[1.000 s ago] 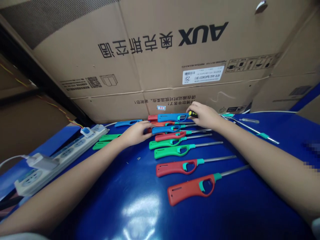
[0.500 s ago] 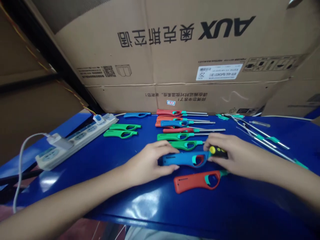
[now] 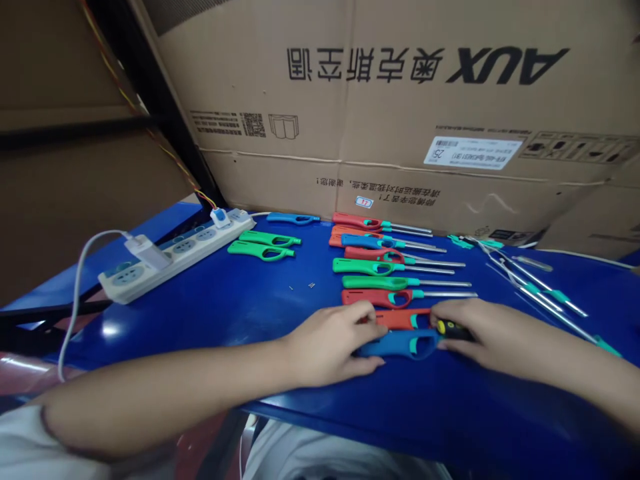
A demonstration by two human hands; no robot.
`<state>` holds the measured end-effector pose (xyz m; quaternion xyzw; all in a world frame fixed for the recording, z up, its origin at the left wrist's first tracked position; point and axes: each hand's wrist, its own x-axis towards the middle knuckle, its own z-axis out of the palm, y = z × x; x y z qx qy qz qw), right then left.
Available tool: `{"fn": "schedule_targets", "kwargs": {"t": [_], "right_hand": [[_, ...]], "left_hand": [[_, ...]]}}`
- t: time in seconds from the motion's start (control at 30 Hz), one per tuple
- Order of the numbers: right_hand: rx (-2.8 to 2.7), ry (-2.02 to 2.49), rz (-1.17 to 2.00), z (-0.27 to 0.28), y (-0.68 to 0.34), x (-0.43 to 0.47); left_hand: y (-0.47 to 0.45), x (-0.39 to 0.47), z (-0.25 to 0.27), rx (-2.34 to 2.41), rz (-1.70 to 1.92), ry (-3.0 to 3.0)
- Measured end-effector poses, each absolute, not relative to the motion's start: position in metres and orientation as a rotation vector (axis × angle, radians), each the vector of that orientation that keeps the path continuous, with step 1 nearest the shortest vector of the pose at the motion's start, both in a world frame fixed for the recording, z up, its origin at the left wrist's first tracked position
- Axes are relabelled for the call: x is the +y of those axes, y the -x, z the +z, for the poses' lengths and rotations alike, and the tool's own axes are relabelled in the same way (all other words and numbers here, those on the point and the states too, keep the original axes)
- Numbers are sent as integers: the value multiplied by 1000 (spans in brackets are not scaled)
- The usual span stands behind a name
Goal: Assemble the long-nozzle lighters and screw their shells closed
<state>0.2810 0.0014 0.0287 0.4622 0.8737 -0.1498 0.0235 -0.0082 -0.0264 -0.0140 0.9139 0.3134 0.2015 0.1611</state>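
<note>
My left hand is closed round the rear of a blue gas lighter, the nearest one in the row. An orange-red lighter lies right behind it, partly covered by my left fingers. My right hand grips a screwdriver with a black and yellow handle; its shaft is hidden. Those right fingers are also at the front ends of both lighters, hiding their rods. Farther back lie a red lighter, a green lighter and several others with metal rods pointing right.
Two green handles and a blue handle without rods lie left. Small screws sit on the blue table. A power strip stands left, loose metal rods lie right, and a cardboard box rises behind.
The view has shifted. The lighters near my hands have changed order: the blue one is now nearest me, with red and orange-red ones behind it. Both hands remain at the blue lighter.
</note>
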Motion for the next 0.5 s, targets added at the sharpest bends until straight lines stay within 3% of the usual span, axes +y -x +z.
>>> {"fn": "schedule_targets", "kwargs": {"t": [0.1,0.27,0.5], "right_hand": [[2617,-1386,-581,31,-277,14],[2680,-1360,-487,42,-279,23],[3249,-1451,-246,101,-244,14]], "left_hand": [[11,-15,-14,987,621,-2593],[12,-9,-14,1052,651,-2457],[11,-12,-13,984,715,-2359]]}}
